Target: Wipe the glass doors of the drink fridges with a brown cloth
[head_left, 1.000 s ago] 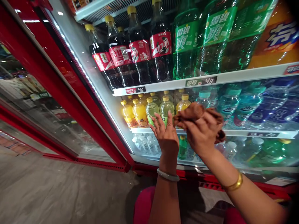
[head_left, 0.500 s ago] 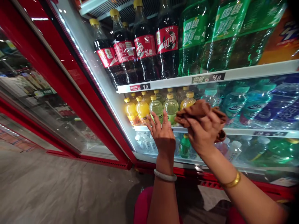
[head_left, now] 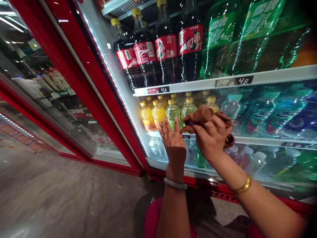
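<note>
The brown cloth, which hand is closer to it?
Right. The right hand holds the cloth; the left hand, fingers spread, is just to its left. I can't tell if they touch.

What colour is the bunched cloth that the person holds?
Reddish brown: the cloth shows in the head view.

left hand [head_left: 174, 142] fingers spread; right hand [head_left: 210, 141] gripping

On my screen, a smooth grey bangle [head_left: 175, 184] sits near six o'clock. I see a shiny gold bracelet [head_left: 244, 186] at four. Bright pink clothing [head_left: 152, 218] shows at six.
</note>
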Demonstrator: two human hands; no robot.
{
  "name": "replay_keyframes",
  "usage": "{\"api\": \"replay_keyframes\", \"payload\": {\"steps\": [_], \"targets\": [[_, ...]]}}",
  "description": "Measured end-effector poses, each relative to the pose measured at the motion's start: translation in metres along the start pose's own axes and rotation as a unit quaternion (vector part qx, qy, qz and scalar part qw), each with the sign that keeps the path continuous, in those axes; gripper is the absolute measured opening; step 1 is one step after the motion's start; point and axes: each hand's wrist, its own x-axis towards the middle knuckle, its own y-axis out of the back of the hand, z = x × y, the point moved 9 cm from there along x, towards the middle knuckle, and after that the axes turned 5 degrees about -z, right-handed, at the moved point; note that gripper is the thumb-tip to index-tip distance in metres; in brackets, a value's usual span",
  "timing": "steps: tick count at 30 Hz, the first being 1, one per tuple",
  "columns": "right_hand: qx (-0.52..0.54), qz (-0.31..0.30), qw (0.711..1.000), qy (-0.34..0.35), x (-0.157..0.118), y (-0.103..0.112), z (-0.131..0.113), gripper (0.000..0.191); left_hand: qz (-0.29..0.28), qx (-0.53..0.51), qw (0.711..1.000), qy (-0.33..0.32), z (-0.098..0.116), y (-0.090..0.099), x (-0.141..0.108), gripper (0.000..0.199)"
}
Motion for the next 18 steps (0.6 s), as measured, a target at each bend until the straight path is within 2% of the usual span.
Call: {"api": "replay_keyframes", "payload": {"steps": [3, 6, 9, 10, 12, 14, 15, 18], "targets": [[0.045, -0.072, 0.992, 0.091, -0.039, -0.012, -0.028, 0.025, -0.001, -0.007, 0.999, 0.034, -0.014, 0.002, 0.001, 0.07], [0.076, -0.113, 0.987, 0.089, -0.065, -0.01, -0.019, 0.027, 0.014, -0.01, 0.998, 0.062, -0.027, 0.005, -0.001, 0.063], [0.045, -0.044, 0.998, 0.005, -0.039, 0.0, 0.006, 0.026, 0.016, -0.009, 0.998, 0.064, -0.035, 0.005, -0.005, 0.061], [0.033, -0.009, 0.999, -0.024, -0.024, 0.002, 0.01, 0.024, 0.013, -0.009, 0.998, 0.063, -0.037, 0.004, -0.006, 0.061], [0.025, 0.009, 0.998, -0.052, 0.001, -0.006, 0.003, 0.028, 0.004, -0.01, 0.998, 0.06, -0.04, 0.005, -0.006, 0.062], [0.023, 0.0, 1.0, -0.009, 0.011, -0.017, -0.022, 0.03, -0.005, -0.014, 0.998, 0.061, -0.043, 0.005, -0.006, 0.064], [0.025, -0.014, 0.999, 0.027, 0.007, -0.022, -0.036, 0.03, -0.009, -0.016, 0.998, 0.064, -0.044, 0.006, -0.006, 0.067], [0.048, -0.076, 0.991, 0.1, -0.027, -0.032, -0.061, 0.027, -0.015, -0.01, 0.997, 0.075, -0.048, 0.009, -0.006, 0.069]]}}
